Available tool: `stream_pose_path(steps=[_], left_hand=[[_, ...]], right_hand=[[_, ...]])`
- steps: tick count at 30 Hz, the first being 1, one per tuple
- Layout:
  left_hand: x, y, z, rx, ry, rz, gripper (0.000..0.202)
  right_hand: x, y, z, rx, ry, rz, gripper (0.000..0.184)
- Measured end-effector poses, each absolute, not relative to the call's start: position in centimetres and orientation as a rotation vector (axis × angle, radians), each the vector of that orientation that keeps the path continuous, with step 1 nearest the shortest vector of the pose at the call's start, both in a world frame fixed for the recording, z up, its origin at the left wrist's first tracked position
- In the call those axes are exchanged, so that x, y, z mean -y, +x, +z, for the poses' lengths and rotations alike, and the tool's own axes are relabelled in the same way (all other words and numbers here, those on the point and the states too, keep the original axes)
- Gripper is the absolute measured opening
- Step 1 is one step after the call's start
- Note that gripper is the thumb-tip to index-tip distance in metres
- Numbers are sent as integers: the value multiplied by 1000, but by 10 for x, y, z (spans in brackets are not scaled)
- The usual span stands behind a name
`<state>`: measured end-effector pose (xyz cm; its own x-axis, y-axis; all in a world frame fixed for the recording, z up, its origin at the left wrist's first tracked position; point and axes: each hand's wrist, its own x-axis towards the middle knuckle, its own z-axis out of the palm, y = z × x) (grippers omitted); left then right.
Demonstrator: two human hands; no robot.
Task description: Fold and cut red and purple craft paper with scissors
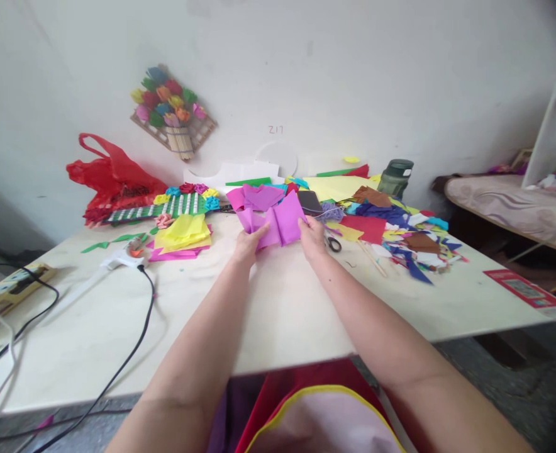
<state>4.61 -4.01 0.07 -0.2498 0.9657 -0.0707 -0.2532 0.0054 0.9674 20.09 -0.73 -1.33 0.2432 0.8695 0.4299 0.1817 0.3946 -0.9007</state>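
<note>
Both hands hold a creased purple sheet of paper (287, 220) just above the middle of the table. My left hand (252, 242) is closed on its lower left part, thumb on top. At the right edge, my right hand (312, 236) pinches the same sheet. Behind it lie more purple and pink paper pieces (261, 196). To the left sits a stack of yellow paper (182, 233) over pink sheets. Black-handled scissors (334, 243) rest beside my right hand, partly hidden by it.
A white glue gun (126, 257) with a black cable lies at left, near a power strip (14, 292). A red plastic bag (112, 176) and paper flowers (188, 190) stand behind. Colored scraps (414, 242) and a green bottle (395, 177) are at right.
</note>
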Motion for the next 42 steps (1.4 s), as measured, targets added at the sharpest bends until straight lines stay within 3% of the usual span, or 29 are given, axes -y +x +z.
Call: stream_pose_path(steps=[8, 17, 20, 23, 27, 31, 36, 42], left_hand=[[35, 32, -7, -1356, 793, 1612, 17], [33, 30, -11, -1303, 922, 1510, 35], [33, 29, -12, -1493, 991, 1472, 28], [30, 27, -15, -1739, 1069, 1425, 21], [25, 24, -20, -1787, 1088, 1440, 21], [21, 22, -26, -1763, 1083, 1467, 20], [20, 23, -27, -1726, 1058, 1499, 21], [27, 26, -19, -1875, 1178, 1333, 17]], right_hand=[[4, 208, -12, 1141, -1030, 670, 29], [6, 202, -10, 1134, -1008, 814, 30], [9, 207, -9, 1249, -1274, 640, 39], [18, 212, -5, 1539, -1495, 231, 49], [33, 205, 2, 1952, -1461, -104, 35], [43, 191, 2, 2223, -1535, -125, 45], [45, 188, 5, 2222, -1708, -61, 28], [34, 202, 9, 1901, -1779, -10, 29]])
